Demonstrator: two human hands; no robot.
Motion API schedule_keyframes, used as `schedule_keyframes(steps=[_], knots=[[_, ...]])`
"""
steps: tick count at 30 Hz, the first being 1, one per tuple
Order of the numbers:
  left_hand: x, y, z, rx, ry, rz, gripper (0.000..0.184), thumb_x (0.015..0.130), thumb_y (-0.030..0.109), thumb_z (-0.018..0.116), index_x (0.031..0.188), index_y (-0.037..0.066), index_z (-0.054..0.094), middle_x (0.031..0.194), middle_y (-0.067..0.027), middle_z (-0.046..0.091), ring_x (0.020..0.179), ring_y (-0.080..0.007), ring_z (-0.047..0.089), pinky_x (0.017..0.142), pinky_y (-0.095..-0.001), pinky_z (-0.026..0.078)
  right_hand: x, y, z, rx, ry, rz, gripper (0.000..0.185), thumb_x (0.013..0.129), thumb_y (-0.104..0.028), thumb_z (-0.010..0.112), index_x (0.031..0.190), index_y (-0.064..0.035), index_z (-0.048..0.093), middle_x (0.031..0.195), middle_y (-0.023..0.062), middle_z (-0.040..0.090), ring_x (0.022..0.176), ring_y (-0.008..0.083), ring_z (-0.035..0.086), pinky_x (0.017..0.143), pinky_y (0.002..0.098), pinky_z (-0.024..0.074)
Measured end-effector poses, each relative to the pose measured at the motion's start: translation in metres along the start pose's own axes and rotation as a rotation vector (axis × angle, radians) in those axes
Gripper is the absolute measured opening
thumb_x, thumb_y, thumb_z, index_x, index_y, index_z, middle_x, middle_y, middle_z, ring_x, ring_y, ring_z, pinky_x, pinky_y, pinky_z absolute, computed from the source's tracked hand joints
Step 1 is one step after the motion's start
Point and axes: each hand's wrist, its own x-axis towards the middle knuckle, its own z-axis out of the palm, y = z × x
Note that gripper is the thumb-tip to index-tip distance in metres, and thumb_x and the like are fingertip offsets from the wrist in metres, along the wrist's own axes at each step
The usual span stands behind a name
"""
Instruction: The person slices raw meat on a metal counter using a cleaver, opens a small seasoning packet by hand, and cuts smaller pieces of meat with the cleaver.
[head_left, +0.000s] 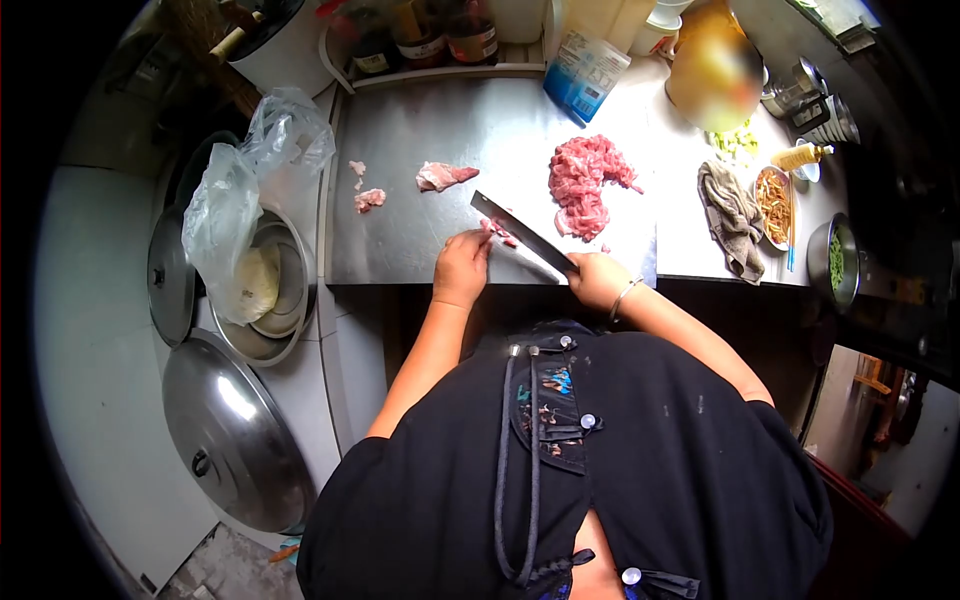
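Observation:
My right hand point(598, 280) is wrapped round the handle of a cleaver point(524, 234), whose blade slants up and left over the metal board. Beside the blade, my left hand point(463, 262) has its fingers bent together on a small piece of red meat point(499, 232) at the board's front part. A pile of sliced meat point(588, 185) lies to the right of the cleaver. Further left on the board are a larger chunk of meat point(446, 177) and a small pale-pink scrap point(369, 200).
Jars point(420, 45) and a blue-white packet point(587, 75) stand behind the metal board point(400, 120). At right are a grey cloth point(733, 220), a plate of food strips point(774, 205) and a bowl of greens point(836, 260). Plastic bags point(222, 220), a basin point(300, 345) and a lid point(235, 430) are left.

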Motion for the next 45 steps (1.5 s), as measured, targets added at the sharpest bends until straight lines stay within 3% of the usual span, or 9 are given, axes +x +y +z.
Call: schedule_keyframes(steps=[6, 10, 15, 26, 28, 31, 33, 42, 45], knots=[[-0.004, 0.007, -0.005, 0.027, 0.035, -0.117, 0.012, 0.075, 0.009, 0.067, 0.086, 0.004, 0.066, 0.09, -0.0122, 0.063, 0.087, -0.032, 0.059, 0.079, -0.0373, 0.048, -0.002, -0.005, 0.008, 0.034, 0.05, -0.049, 0.025, 0.081, -0.015, 0.048, 0.1, -0.0044, 0.061, 0.081, 0.0225, 0.063, 0.079, 0.0382, 0.061, 0.075, 0.0461, 0.0473], [-0.004, 0.009, -0.005, 0.083, 0.117, -0.077, 0.01, 0.073, 0.009, 0.067, 0.079, 0.002, 0.065, 0.088, -0.0126, 0.063, 0.088, -0.033, 0.058, 0.079, -0.0389, 0.047, -0.006, -0.01, 0.009, -0.057, 0.054, -0.118, 0.026, 0.08, -0.013, 0.048, 0.101, -0.0043, 0.061, 0.081, 0.0216, 0.064, 0.075, 0.0369, 0.062, 0.071, 0.0455, 0.0482], [-0.013, -0.004, -0.004, 0.158, -0.04, 0.025, 0.01, 0.069, 0.004, 0.061, 0.079, 0.004, 0.066, 0.081, -0.0133, 0.063, 0.078, -0.0335, 0.057, 0.073, -0.0395, 0.047, -0.007, -0.01, 0.014, -0.137, 0.013, -0.114, 0.021, 0.079, -0.01, 0.048, 0.095, -0.0039, 0.059, 0.075, 0.0195, 0.063, 0.071, 0.0366, 0.062, 0.066, 0.0464, 0.0481], [-0.011, 0.003, -0.002, 0.113, -0.037, 0.039, 0.011, 0.068, 0.01, 0.064, 0.078, 0.005, 0.066, 0.076, -0.0137, 0.064, 0.077, -0.0355, 0.059, 0.075, -0.0417, 0.046, -0.011, -0.015, 0.006, -0.237, -0.056, -0.082, 0.019, 0.077, -0.006, 0.048, 0.094, -0.001, 0.054, 0.073, 0.0191, 0.063, 0.071, 0.0366, 0.062, 0.063, 0.0468, 0.0479], [-0.013, 0.001, 0.0, 0.104, -0.044, 0.028, 0.011, 0.068, 0.01, 0.064, 0.078, 0.005, 0.066, 0.078, -0.0135, 0.064, 0.077, -0.0357, 0.059, 0.076, -0.0416, 0.046, -0.009, -0.01, 0.011, -0.252, -0.019, -0.117, 0.02, 0.077, -0.008, 0.049, 0.096, -0.0047, 0.054, 0.068, 0.0174, 0.062, 0.064, 0.0349, 0.062, 0.059, 0.045, 0.0477], [-0.014, 0.0, 0.002, 0.123, -0.031, 0.045, 0.012, 0.068, 0.01, 0.065, 0.079, 0.007, 0.067, 0.081, -0.0135, 0.064, 0.079, -0.0358, 0.059, 0.076, -0.0414, 0.047, -0.005, -0.011, 0.01, -0.231, -0.086, -0.097, 0.022, 0.077, -0.007, 0.048, 0.098, -0.004, 0.054, 0.072, 0.0186, 0.063, 0.069, 0.0351, 0.063, 0.063, 0.0445, 0.0481], [-0.017, -0.002, 0.003, 0.15, -0.043, 0.086, 0.024, 0.066, 0.007, 0.062, 0.09, 0.006, 0.067, 0.086, -0.013, 0.065, 0.084, -0.0346, 0.059, 0.078, -0.0415, 0.047, -0.001, -0.019, 0.006, -0.227, -0.126, -0.07, 0.024, 0.077, -0.006, 0.048, 0.1, -0.0033, 0.054, 0.076, 0.0194, 0.064, 0.072, 0.0353, 0.063, 0.065, 0.0443, 0.0483], [-0.014, -0.003, 0.007, 0.186, -0.081, -0.025, 0.016, 0.068, 0.014, 0.066, 0.082, 0.006, 0.068, 0.082, -0.0154, 0.065, 0.078, -0.0355, 0.06, 0.074, -0.0408, 0.048, 0.039, -0.053, 0.007, -0.256, -0.214, -0.036, 0.025, 0.076, -0.007, 0.047, 0.099, -0.0012, 0.058, 0.085, 0.0197, 0.065, 0.081, 0.0341, 0.064, 0.071, 0.0421, 0.05], [-0.014, -0.008, 0.009, 0.202, -0.117, -0.07, 0.022, 0.067, 0.019, 0.068, 0.085, 0.006, 0.068, 0.086, -0.016, 0.065, 0.078, -0.0361, 0.061, 0.073, -0.0423, 0.048, 0.053, -0.062, 0.011, -0.25, -0.2, -0.046, 0.025, 0.077, -0.008, 0.047, 0.098, -0.001, 0.058, 0.086, 0.0197, 0.065, 0.081, 0.0337, 0.064, 0.071, 0.0418, 0.0502]])
